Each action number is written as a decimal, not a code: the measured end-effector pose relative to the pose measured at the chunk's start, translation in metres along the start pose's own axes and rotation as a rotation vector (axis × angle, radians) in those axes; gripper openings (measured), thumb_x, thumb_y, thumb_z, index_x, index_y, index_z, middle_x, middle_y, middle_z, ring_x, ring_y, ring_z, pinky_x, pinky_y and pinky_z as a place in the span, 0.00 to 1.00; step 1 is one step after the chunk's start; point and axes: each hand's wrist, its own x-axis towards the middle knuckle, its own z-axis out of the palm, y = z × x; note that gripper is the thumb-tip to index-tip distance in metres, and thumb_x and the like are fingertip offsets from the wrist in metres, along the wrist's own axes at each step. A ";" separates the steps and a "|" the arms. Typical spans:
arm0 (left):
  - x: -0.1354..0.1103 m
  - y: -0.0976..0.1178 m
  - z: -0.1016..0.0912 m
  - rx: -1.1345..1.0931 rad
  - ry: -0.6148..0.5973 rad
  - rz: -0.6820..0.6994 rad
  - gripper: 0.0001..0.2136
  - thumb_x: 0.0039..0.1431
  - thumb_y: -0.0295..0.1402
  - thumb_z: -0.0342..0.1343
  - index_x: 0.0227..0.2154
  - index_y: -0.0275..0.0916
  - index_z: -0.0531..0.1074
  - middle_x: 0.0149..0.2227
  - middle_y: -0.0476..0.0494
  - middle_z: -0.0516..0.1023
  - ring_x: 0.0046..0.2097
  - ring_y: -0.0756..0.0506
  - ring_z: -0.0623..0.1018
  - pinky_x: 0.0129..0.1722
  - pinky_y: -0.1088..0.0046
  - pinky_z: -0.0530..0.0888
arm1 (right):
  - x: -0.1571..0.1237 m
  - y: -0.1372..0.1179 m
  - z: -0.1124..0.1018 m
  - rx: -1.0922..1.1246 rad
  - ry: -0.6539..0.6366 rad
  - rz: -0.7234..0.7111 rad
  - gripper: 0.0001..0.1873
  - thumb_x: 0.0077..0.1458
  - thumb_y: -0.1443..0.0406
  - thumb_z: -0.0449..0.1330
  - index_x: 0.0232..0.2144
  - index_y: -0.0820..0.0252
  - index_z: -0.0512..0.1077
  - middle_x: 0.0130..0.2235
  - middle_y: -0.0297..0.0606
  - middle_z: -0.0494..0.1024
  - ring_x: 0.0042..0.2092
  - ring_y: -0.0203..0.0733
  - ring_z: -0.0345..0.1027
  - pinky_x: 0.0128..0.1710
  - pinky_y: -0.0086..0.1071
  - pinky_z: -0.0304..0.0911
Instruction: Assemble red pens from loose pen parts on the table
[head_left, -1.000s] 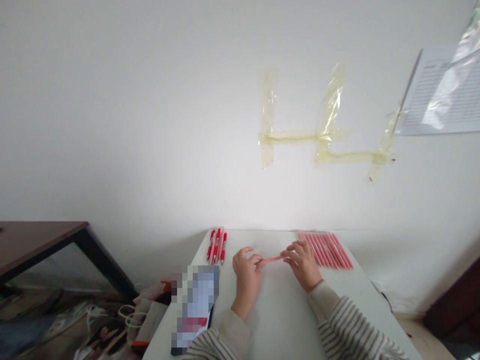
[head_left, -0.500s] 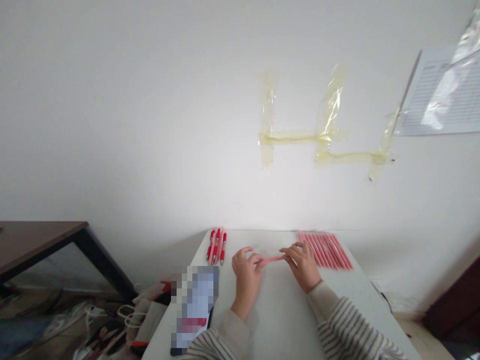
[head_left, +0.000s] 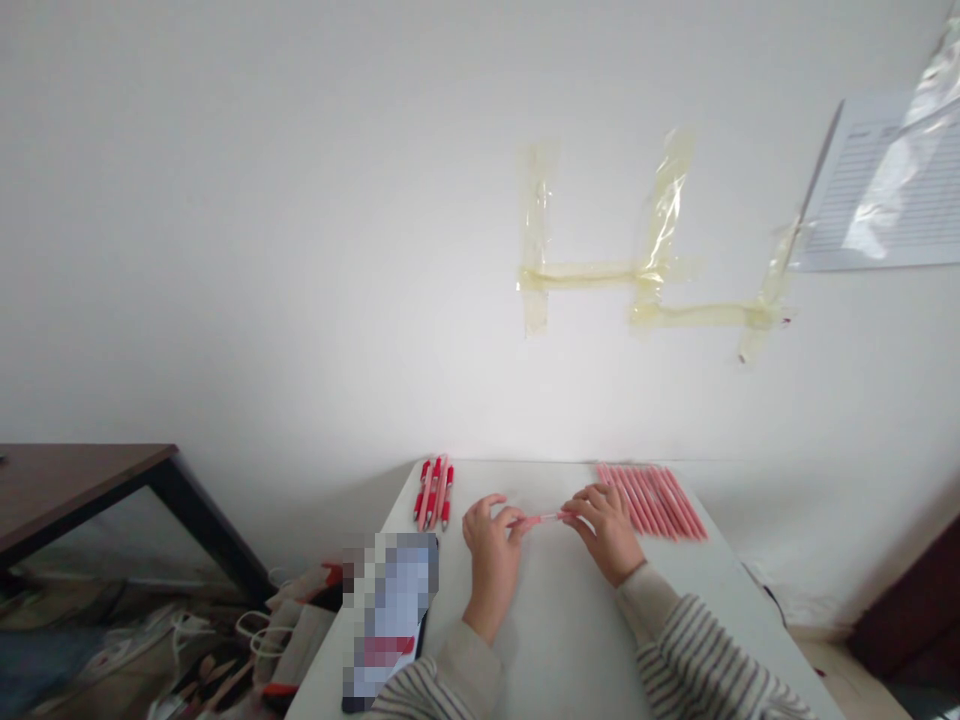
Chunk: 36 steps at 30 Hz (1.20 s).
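A slim pink pen (head_left: 532,520) is held level above the table between my two hands. My left hand (head_left: 492,555) pinches its left end, and my right hand (head_left: 606,528) pinches the right end. A pale, whitish stretch shows in the middle of the pen between the two pink parts; I cannot tell which part is the cap. Beside my right hand lies a row of several pink pens (head_left: 660,502), side by side and slanted. To the left of my left hand, several red and pink pens (head_left: 433,495) lie in a small group.
A white table (head_left: 570,640) stands against the wall. On its left edge lies a pixelated phone-like object (head_left: 394,620). A brown desk (head_left: 82,490) and a heap of bags and items (head_left: 292,630) are further left. Yellowed tape (head_left: 589,275) sticks to the wall.
My right hand has shifted slightly to the right, and the pen's two pink parts have drawn apart, showing the whitish middle. My left hand has hardly moved.
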 end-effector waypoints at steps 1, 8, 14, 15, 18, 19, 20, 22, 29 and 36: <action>0.000 0.000 0.000 0.002 0.001 0.000 0.05 0.55 0.39 0.63 0.29 0.47 0.81 0.47 0.44 0.75 0.53 0.39 0.71 0.57 0.51 0.67 | 0.000 0.001 0.001 0.002 0.007 0.003 0.07 0.63 0.58 0.61 0.40 0.47 0.78 0.41 0.37 0.79 0.50 0.49 0.64 0.54 0.46 0.59; 0.001 0.001 0.000 0.030 0.004 0.001 0.04 0.56 0.38 0.62 0.30 0.48 0.81 0.46 0.43 0.75 0.52 0.39 0.71 0.57 0.52 0.67 | -0.003 0.006 0.007 0.016 0.013 0.004 0.10 0.64 0.57 0.58 0.43 0.47 0.78 0.40 0.39 0.77 0.50 0.50 0.63 0.53 0.47 0.60; 0.001 0.000 0.000 0.043 0.017 -0.028 0.04 0.55 0.38 0.62 0.30 0.47 0.82 0.47 0.43 0.75 0.53 0.38 0.71 0.57 0.49 0.66 | -0.003 0.008 0.006 0.012 -0.007 0.003 0.14 0.62 0.60 0.60 0.50 0.48 0.73 0.44 0.40 0.78 0.52 0.52 0.64 0.53 0.47 0.61; 0.001 0.000 0.000 0.043 0.017 -0.027 0.04 0.55 0.38 0.62 0.30 0.47 0.82 0.46 0.43 0.75 0.53 0.38 0.71 0.57 0.49 0.66 | -0.003 0.008 0.006 0.014 -0.013 0.004 0.12 0.62 0.60 0.60 0.48 0.48 0.73 0.44 0.39 0.78 0.51 0.52 0.64 0.53 0.47 0.61; 0.001 0.001 -0.001 0.040 0.013 -0.026 0.04 0.56 0.38 0.62 0.30 0.47 0.81 0.46 0.42 0.75 0.52 0.38 0.71 0.56 0.49 0.67 | -0.002 0.008 0.005 0.021 -0.024 0.007 0.07 0.64 0.60 0.59 0.43 0.48 0.74 0.42 0.38 0.78 0.51 0.51 0.64 0.54 0.47 0.59; 0.001 0.001 -0.001 0.042 0.013 -0.026 0.04 0.56 0.37 0.62 0.30 0.47 0.81 0.46 0.42 0.75 0.52 0.39 0.71 0.56 0.49 0.67 | -0.002 0.008 0.005 0.022 -0.026 0.007 0.07 0.64 0.59 0.58 0.42 0.48 0.75 0.41 0.38 0.78 0.51 0.51 0.63 0.54 0.47 0.59; 0.001 0.001 -0.001 0.045 0.015 -0.025 0.04 0.56 0.37 0.62 0.29 0.47 0.81 0.46 0.43 0.75 0.52 0.39 0.71 0.56 0.50 0.67 | -0.002 0.007 0.005 0.022 -0.023 0.012 0.07 0.64 0.59 0.58 0.41 0.49 0.75 0.41 0.38 0.78 0.51 0.51 0.63 0.54 0.47 0.59; 0.001 0.001 -0.001 0.053 0.019 -0.020 0.03 0.55 0.37 0.63 0.29 0.48 0.81 0.46 0.44 0.75 0.52 0.39 0.72 0.56 0.50 0.68 | -0.002 0.006 0.005 0.021 -0.014 0.018 0.08 0.65 0.58 0.57 0.40 0.49 0.75 0.40 0.38 0.78 0.50 0.50 0.63 0.54 0.47 0.58; -0.001 0.001 -0.002 0.051 -0.008 -0.028 0.05 0.57 0.38 0.61 0.30 0.48 0.81 0.47 0.43 0.75 0.54 0.38 0.70 0.58 0.48 0.65 | -0.003 0.002 0.004 0.010 -0.005 0.046 0.10 0.65 0.57 0.58 0.45 0.49 0.74 0.43 0.38 0.78 0.51 0.50 0.64 0.56 0.49 0.57; 0.000 0.001 -0.003 0.064 -0.020 -0.031 0.06 0.58 0.37 0.60 0.31 0.48 0.81 0.47 0.43 0.75 0.53 0.38 0.70 0.57 0.50 0.65 | -0.001 -0.001 0.002 -0.009 -0.020 0.047 0.07 0.62 0.63 0.61 0.43 0.48 0.74 0.42 0.35 0.79 0.50 0.50 0.64 0.57 0.48 0.55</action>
